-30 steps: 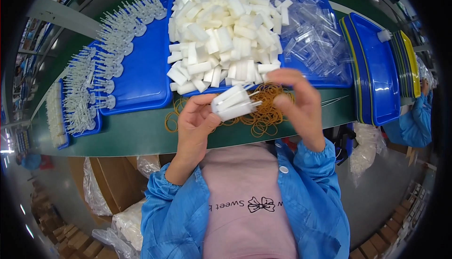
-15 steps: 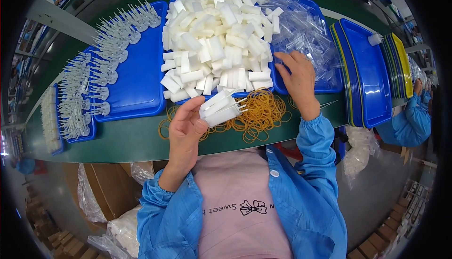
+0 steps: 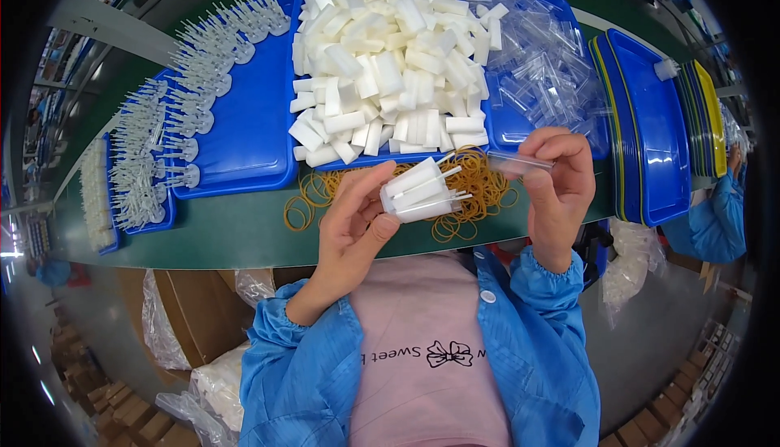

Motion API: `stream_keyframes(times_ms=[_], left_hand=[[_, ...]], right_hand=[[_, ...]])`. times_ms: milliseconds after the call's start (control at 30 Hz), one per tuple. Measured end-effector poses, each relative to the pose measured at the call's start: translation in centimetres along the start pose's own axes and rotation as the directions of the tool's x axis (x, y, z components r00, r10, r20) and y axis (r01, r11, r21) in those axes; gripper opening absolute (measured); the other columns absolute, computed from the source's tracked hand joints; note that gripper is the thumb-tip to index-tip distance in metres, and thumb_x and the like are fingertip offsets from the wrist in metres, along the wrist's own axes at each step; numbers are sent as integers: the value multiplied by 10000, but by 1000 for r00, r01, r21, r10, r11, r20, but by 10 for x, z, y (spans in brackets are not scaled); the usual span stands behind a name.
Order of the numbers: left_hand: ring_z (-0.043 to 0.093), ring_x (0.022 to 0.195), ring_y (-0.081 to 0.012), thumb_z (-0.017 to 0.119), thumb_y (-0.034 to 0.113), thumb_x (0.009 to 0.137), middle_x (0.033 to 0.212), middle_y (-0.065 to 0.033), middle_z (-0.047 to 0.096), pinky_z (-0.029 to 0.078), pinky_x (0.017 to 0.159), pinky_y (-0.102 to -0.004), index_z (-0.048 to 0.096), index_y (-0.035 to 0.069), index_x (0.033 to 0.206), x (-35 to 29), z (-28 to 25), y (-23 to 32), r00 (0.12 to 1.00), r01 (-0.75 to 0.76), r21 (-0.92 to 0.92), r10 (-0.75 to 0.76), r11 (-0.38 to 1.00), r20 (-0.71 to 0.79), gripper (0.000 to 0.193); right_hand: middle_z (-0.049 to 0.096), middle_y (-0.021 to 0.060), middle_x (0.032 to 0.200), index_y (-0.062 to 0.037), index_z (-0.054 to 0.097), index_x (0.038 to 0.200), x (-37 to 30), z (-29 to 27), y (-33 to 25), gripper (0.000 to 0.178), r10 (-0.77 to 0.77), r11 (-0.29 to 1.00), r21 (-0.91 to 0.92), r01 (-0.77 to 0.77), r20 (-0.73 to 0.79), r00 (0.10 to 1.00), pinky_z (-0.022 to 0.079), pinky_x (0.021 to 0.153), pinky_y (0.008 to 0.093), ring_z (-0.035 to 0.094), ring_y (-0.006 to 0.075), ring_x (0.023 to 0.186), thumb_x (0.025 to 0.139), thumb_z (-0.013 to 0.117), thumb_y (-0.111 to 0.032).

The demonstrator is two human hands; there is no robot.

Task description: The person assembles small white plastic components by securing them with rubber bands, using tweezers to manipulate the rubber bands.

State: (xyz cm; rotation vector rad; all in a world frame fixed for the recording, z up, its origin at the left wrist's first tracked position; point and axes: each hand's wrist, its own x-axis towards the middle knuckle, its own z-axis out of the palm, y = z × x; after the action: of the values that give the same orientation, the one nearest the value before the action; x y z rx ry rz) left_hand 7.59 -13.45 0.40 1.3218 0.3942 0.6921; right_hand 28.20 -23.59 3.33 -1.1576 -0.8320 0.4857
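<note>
While fingers (image 3: 566,148) pinch clear plastic (image 3: 512,161), shirt lettering (image 3: 402,354)

The lettering in view stands on the pink shirt (image 3: 426,398), across the chest: one line of dark print (image 3: 394,354) in a casual, mixed-case face, upside down as seen from the head camera. A black outline drawing of a bow (image 3: 449,354) sits within the line, with several letters to its left and a single partly hidden character (image 3: 481,353) to its right. The open edges of the blue jacket (image 3: 317,382) cut the line off at both ends, so its full wording cannot be told. Any marks on the brown boxes (image 3: 142,414) at the lower left are too small to read.
</note>
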Motion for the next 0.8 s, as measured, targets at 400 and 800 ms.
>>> stream_keyframes(times_ms=[400,800], left_hand=[[470,1051,-194,613,133,854,1174,-113,425,394,916,-303,470,24,1271,-7,4,5,998,-55,224,63,973,-29,453],[487,992,-239,634,161,833,1128,-143,482,398,864,-317,542,19,1201,-8,7,14,985,-137,368,165,920,-46,405]], right_hand=[[586,99,898,6,457,1028,-10,18,-1,336,160,987,-21,-159,109,981,516,731,245,619,141,829,764,660,47],[574,115,853,-4,436,1002,-12,25,-7,325,62,997,-47,-56,124,990,527,653,258,624,165,713,783,667,-65]])
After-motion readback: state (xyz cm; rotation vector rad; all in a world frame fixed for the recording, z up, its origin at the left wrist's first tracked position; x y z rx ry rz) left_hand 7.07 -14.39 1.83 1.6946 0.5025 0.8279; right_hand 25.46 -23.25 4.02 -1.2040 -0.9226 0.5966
